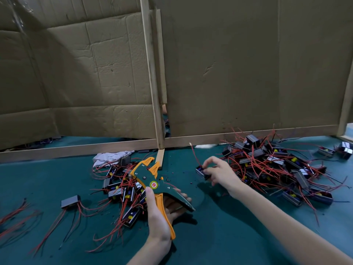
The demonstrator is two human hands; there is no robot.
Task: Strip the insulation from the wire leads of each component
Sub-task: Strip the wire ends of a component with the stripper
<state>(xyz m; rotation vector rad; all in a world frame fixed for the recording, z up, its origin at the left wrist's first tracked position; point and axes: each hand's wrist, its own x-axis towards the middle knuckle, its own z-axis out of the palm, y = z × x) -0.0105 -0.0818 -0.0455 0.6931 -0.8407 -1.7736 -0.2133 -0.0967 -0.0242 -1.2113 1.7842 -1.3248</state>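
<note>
A small black component [200,171], blue part showing, red lead [194,155] rising toward 12 o'clock, is pinched over the green mat [210,236] by the right hand [221,175]. At 9 o'clock, an orange-green wire stripper [152,185] is gripped by the left hand [158,217]. A component pile [277,165] is noted at 3 o'clock.

Green-orange stripper [152,185]; red wires [267,165]; teal mat [219,236].

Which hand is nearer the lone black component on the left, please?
Left. The left hand, gripping the stripper, is right of the lone component; the right hand, pinching another component, is farther right.
</note>
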